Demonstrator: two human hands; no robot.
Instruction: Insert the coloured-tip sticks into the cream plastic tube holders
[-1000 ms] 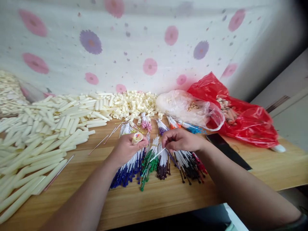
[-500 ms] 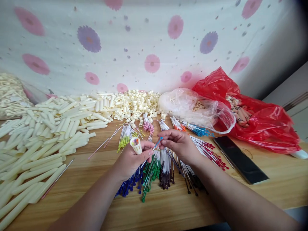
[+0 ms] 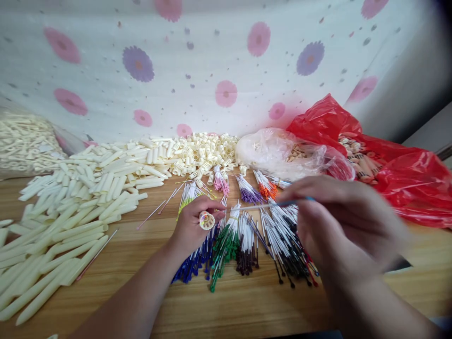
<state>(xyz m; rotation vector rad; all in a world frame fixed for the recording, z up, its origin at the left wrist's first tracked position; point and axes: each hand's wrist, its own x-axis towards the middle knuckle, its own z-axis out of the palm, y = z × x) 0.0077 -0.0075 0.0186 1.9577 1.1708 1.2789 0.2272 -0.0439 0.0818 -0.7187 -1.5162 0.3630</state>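
My left hand (image 3: 192, 217) is closed around a cream slotted plastic pen part (image 3: 206, 220), whose round open end faces me with small coloured bits at its rim. Raised closer to the camera, my right hand (image 3: 342, 226) is blurred and pinches a thin pen refill (image 3: 291, 203) with a blue end; its pale tip points left. Below the hands lie bunches of refills: dark blue (image 3: 192, 263), green (image 3: 226, 240), brown (image 3: 246, 261) and black (image 3: 291, 254). Farther back are purple (image 3: 250, 194), orange (image 3: 267, 189), pink (image 3: 221, 184) and yellow-green (image 3: 184, 197) bunches.
Cream pen barrels (image 3: 81, 226) cover the table's left side. Slotted cream parts (image 3: 208, 153) are heaped at the back. A clear bag (image 3: 264, 150) and a red bag (image 3: 416, 174) stand back right. A dark phone (image 3: 400, 264) is mostly hidden behind my right arm.
My right hand has moved right and towards the camera with the blue-ended refill, away from my left hand. The slotted part in my left hand has tipped to face me.
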